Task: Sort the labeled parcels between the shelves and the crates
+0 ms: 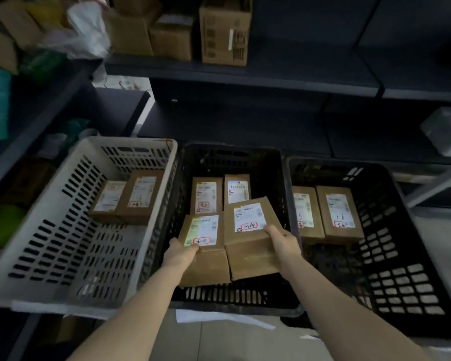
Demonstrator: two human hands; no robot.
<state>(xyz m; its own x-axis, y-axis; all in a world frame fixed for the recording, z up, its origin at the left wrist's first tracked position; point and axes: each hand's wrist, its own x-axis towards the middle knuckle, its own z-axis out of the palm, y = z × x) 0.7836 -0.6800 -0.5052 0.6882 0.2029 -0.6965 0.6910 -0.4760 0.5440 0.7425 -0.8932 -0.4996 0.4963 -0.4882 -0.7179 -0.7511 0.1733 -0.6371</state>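
Gripping one brown parcel apiece, both hands reach into the middle black crate point(245, 157). The left hand point(181, 254) curls round the near left corner of the left parcel point(206, 267), its thumb lying on the white label. The right hand point(283, 242) holds the near right corner of the right parcel point(253, 256), with its thumb at the label's lower edge. The two boxes sit side by side between the hands, their inner edges touching or very nearly so, and the right one is turned slightly askew. Whether either rests on the crate floor cannot be told.

Just beyond the hands, at the far side of the same crate, two more labeled parcels point(207, 195) lie flat next to each other. Left of the left hand stands a white crate point(50, 230) with a pair of parcels point(141, 196) at its far end. Right of the right hand is another black crate point(401, 256), holding two parcels point(339, 212) side by side, labels up. Well beyond the hands, a dark shelf point(245, 71) carries cardboard boxes point(224, 32).
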